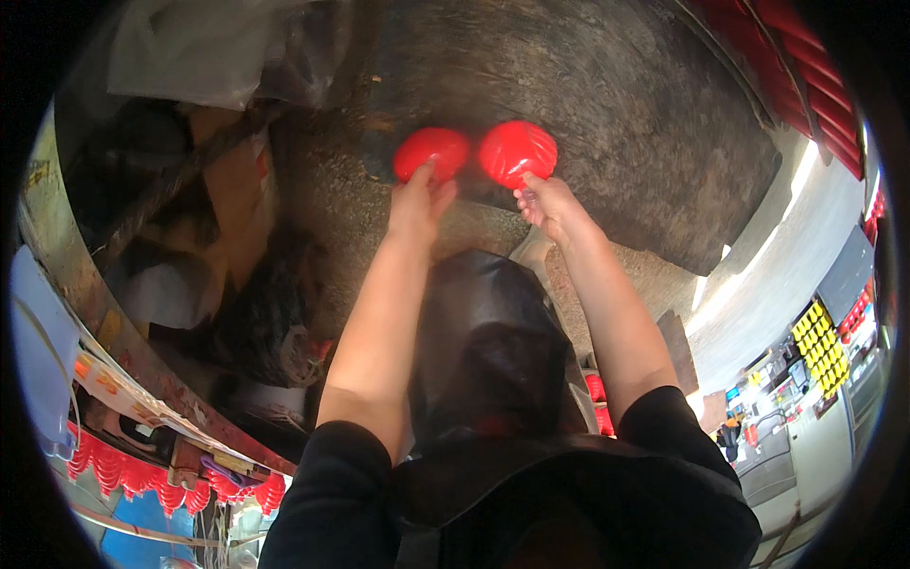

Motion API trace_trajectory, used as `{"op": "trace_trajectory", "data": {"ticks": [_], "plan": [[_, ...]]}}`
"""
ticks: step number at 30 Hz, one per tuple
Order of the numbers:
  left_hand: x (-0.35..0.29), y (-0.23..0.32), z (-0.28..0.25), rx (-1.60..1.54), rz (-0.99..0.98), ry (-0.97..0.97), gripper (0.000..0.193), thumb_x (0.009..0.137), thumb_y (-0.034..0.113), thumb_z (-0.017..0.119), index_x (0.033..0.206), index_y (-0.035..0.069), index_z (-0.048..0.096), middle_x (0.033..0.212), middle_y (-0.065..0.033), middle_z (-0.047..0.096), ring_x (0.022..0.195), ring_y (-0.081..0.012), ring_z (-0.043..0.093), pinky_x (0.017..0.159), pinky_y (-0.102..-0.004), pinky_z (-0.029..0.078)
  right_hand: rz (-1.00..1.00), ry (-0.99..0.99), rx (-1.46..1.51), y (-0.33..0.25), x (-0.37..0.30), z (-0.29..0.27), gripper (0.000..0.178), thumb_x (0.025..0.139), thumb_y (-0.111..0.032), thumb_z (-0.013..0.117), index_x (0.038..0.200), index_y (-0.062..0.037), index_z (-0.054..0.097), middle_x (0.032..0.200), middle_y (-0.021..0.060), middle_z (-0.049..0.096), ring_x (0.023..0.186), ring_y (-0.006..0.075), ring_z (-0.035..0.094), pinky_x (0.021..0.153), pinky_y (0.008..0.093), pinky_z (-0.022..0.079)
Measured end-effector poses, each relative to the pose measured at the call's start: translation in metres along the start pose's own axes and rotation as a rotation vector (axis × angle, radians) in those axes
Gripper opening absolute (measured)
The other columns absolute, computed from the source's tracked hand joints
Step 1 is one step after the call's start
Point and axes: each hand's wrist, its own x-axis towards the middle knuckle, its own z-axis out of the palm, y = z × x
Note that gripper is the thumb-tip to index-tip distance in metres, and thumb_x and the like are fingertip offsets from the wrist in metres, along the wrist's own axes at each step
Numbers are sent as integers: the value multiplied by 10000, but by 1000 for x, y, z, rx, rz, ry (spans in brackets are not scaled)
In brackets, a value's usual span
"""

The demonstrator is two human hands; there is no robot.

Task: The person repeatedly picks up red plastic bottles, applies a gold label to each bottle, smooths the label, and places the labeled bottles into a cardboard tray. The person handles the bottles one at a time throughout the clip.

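Note:
Two glossy red rounded pieces, each like a shallow shell, are out in front of me, side by side with a narrow gap between them. My left hand is closed on the near edge of the left red piece, its thumb lying over the edge. In my right hand, thumb and fingers pinch the right red piece at its narrow lower end. Curved ridges show on that piece's right side. What the pieces are exactly, I cannot tell.
A worn dark mat covers the ground ahead. Cloudy plastic sheeting is at the far left. Along the lower left, several red pieces hang in a row beside a curved, rusty edge. Rows of yellow pieces stand at the right.

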Motion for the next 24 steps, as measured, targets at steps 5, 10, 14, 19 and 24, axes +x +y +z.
{"op": "trace_trajectory", "data": {"ticks": [5,10,14,19,24], "plan": [[5,-17,-18,-274,-98,-65,297,984,-59,586,1276,-22,548,1125,-147,631,1030,-302,699,957,-455,645,-5,-88,-95,-3,5,-19,177,1059,-256,613,1090,-82,614,858,42,679,682,121,628,565,251,526],[-10,-45,-39,-254,-6,-175,743,952,-155,554,1561,196,312,1388,-167,551,1153,-306,656,1000,-458,618,-18,-67,-97,6,1,-21,152,1069,-234,602,1123,-92,599,879,55,681,680,130,614,570,254,517],[-14,-53,-39,-217,10,-184,821,948,-150,570,1601,244,264,1418,-162,537,1202,-313,637,991,-427,616,-20,-61,-24,9,-2,-15,158,1077,-232,590,1093,-74,596,882,70,682,672,138,602,564,265,506],[-18,-40,-22,-176,17,-112,845,942,-105,605,1622,229,229,1425,-162,535,1181,-310,643,957,-386,624,-3,-32,65,3,1,-3,223,1073,-261,598,1046,-40,580,876,91,680,645,138,582,546,266,485],[-22,-22,4,-81,104,-86,823,939,-15,688,1610,131,234,1350,-169,588,1072,-293,687,858,-369,647,0,11,172,-5,2,4,237,1071,-290,604,1031,-61,558,844,111,666,571,130,538,478,267,424]]}}
